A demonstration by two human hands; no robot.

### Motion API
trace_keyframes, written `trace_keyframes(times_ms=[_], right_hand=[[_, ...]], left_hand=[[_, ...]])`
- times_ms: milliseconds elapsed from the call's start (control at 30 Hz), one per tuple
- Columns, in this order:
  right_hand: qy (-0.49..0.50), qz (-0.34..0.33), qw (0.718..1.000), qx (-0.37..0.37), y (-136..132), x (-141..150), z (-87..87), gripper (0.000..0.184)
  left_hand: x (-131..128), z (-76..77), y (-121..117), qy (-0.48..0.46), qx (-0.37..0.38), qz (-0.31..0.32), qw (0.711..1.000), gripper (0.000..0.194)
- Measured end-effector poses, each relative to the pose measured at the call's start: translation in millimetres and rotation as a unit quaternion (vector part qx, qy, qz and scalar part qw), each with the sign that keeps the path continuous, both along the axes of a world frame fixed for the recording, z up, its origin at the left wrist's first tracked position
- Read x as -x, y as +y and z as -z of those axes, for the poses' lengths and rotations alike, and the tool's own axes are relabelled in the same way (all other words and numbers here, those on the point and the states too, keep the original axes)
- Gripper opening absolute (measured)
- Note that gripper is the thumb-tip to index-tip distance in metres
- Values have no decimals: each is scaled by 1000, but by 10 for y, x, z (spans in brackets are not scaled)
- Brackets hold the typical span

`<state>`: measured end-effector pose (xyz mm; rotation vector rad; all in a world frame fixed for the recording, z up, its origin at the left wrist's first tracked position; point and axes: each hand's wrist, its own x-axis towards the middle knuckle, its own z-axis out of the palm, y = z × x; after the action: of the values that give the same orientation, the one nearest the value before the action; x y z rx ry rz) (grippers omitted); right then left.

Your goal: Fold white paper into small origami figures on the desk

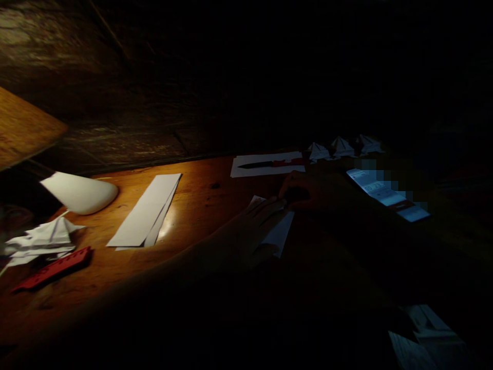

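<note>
A piece of white folded paper (280, 235) lies on the wooden table (204, 205), in dim light. Across it my left hand (252, 228) rests flat, fingers stretched toward its far edge. My right hand (304, 190) is at the paper's far right corner, its thumb and forefinger curled together in a pinch on the edge. Shadow hides the remaining right fingers. Beyond the hands, a knife (256, 165) with a dark blade and red handle lies on white sheets (239, 171).
Long white paper strips (144, 213), a lamp base (80, 192), crumpled folded paper (46, 239) and a red notched object (56, 268) are on the left. Three folded paper shapes (342, 147) line the far right, beyond a lit phone (385, 195). More papers (431, 326) lie lower right.
</note>
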<state>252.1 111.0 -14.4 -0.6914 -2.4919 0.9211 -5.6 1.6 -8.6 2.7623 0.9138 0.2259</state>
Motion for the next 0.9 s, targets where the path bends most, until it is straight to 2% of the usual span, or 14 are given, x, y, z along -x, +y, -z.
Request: trace_keyframes(times_ms=[367, 600, 700, 900], right_hand=[[-10, -2, 1000, 7, -27, 6, -56, 16], [-11, 6, 1000, 4, -19, 4, -31, 7], [-34, 8, 999, -22, -62, 6, -84, 5], [-81, 9, 991, -104, -87, -6, -126, 16]], left_hand=[[6, -9, 18, 1, 0, -10, 1000, 80], [18, -60, 84, -38, 34, -12, 999, 75], [18, -62, 107, -33, 34, -11, 999, 75], [16, -45, 107, -18, 26, -24, 999, 76]])
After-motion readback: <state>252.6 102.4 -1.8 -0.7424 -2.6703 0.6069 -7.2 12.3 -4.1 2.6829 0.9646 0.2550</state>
